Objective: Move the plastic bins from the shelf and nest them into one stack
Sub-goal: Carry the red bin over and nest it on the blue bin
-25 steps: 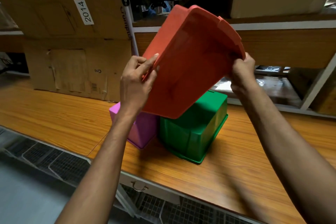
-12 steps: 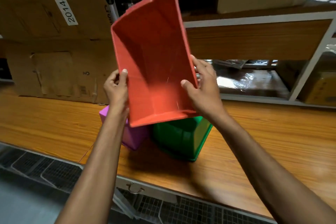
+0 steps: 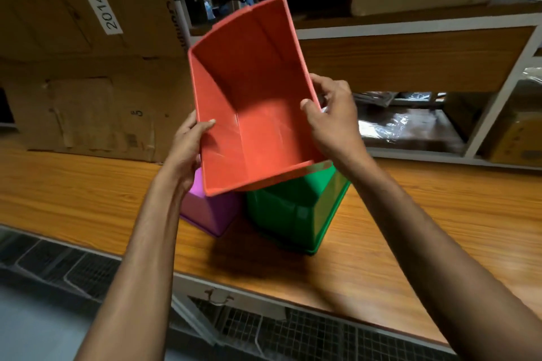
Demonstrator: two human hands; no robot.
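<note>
1. In the centre of the frame the red bin (image 3: 255, 114) is held in the air, tilted, with its open side turned toward the camera, so its inside and floor are visible but its outer walls are not.
2. The left hand (image 3: 187, 143) grasps the left rim of the red bin: the thumb lies inside on the wall, the other fingers are hidden behind it.
3. The right hand (image 3: 331, 120) grasps the right rim in the same way, with the thumb over the edge; its fingers go behind the wall and only their knuckles show.
4. Below the red bin, in the middle of the frame, the green bin (image 3: 296, 214) stands upside down on the wooden surface (image 3: 410, 243). Its upper part is covered by the red bin.
5. The purple bin (image 3: 208, 211) stands just beside the green one, to its left. Most of it is hidden by the red bin and the left wrist, so I cannot tell if the two bins touch.
6. In the upper left a large cardboard box (image 3: 73, 67) carries a label "2014"; other print on it is cut off and unreadable.
7. At the right, the shelf (image 3: 410, 58) holds shiny plastic wrapping (image 3: 404, 123), blurred and hard to identify.
8. The dark things at the top centre are too dim to name.
</note>
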